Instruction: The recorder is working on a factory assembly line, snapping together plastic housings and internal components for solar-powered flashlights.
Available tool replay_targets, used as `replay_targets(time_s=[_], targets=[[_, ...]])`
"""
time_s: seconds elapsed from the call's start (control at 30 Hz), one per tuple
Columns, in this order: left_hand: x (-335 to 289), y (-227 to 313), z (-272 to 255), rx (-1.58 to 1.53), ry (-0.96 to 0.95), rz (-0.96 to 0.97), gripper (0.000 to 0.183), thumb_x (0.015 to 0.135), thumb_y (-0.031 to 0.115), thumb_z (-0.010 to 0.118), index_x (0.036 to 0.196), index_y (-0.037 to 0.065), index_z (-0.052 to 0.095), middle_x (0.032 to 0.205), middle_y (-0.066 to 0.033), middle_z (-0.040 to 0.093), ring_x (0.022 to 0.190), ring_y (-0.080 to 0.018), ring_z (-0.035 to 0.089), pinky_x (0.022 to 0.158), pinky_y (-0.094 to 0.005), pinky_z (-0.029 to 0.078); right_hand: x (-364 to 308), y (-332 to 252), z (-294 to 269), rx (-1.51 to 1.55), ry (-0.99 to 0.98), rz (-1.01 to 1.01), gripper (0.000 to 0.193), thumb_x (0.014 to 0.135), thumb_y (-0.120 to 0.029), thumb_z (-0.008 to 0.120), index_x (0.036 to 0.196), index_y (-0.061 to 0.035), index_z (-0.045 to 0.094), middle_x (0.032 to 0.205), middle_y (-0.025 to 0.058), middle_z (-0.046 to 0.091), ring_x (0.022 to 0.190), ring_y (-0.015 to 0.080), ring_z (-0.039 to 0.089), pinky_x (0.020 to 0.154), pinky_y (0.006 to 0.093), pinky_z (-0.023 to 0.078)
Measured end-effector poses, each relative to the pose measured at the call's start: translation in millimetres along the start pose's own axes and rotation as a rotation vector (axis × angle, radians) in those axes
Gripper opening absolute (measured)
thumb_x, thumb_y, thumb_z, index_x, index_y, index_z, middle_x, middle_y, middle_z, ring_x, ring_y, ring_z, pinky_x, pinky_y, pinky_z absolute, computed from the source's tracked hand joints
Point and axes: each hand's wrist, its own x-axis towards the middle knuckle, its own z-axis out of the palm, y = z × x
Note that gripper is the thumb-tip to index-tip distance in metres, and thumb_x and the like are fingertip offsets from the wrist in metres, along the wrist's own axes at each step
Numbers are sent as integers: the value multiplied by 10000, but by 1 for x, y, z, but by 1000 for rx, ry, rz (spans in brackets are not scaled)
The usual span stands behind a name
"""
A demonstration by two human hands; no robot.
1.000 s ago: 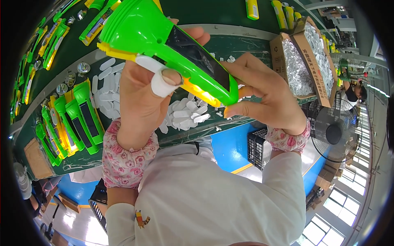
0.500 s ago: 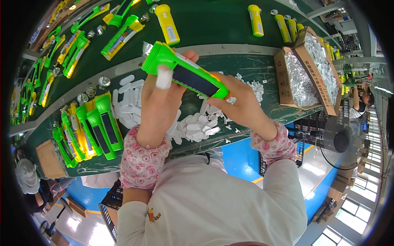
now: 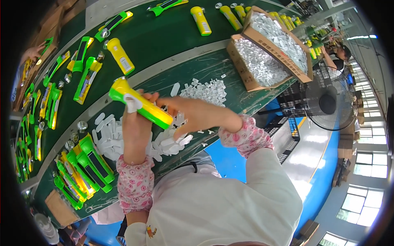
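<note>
A green and yellow flashlight (image 3: 154, 113) slants across in front of me, its head up and to the left and its yellow side showing. My left hand (image 3: 137, 133) is wrapped round it near the head; a white covering is on the thumb. Close by the tail end is my right hand (image 3: 201, 115), its thumb and fingers spread apart with nothing seen in them. Some of its fingertips are hidden behind the flashlight. Under the hands lie loose white oval plastic pieces (image 3: 111, 137), and beyond the right hand is a heap of small white parts (image 3: 205, 91).
Several green flashlights (image 3: 92, 162) stand grouped at the left of the green bench. Two cardboard boxes (image 3: 250, 84) of small white and clear parts sit at the right. More flashlights (image 3: 120, 56) lie along the belt (image 3: 160, 35) behind. A black fan (image 3: 327, 104) stands right of the bench.
The flashlight has turned from its dark panel side to its yellow side. My right hand has come off its tail and spread. The view has swung, shifting the bench leftward.
</note>
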Motion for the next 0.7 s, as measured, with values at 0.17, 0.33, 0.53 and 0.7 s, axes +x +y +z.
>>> replay_targets(time_s=[0.17,0.33,0.53,0.7], targets=[[18,37,-23,-237,12,50,527,901,436,603,1231,57,445,882,-57,508,778,-156,520,767,-335,453,-61,119,-85,-658,348,104,447,710,73,651,1127,-88,653,1007,126,574,962,308,570,822,375,479],[35,19,-18,-527,-78,-163,526,865,556,594,976,55,482,682,-4,428,564,-113,414,533,-275,362,-72,144,-97,-631,309,32,360,698,113,596,1008,-55,666,850,118,579,788,316,594,691,391,494],[14,21,7,-363,24,-54,452,924,485,549,1072,66,466,878,-88,552,752,-195,573,661,-361,507,-40,115,-96,-354,373,118,216,786,33,672,995,-13,648,896,119,650,793,210,673,678,283,533],[5,4,18,-95,-159,76,436,981,348,503,1250,19,404,1145,-139,544,1058,-244,580,923,-393,498,26,10,-39,200,399,-247,181,831,102,627,967,3,693,1016,96,604,915,153,620,789,246,524]])
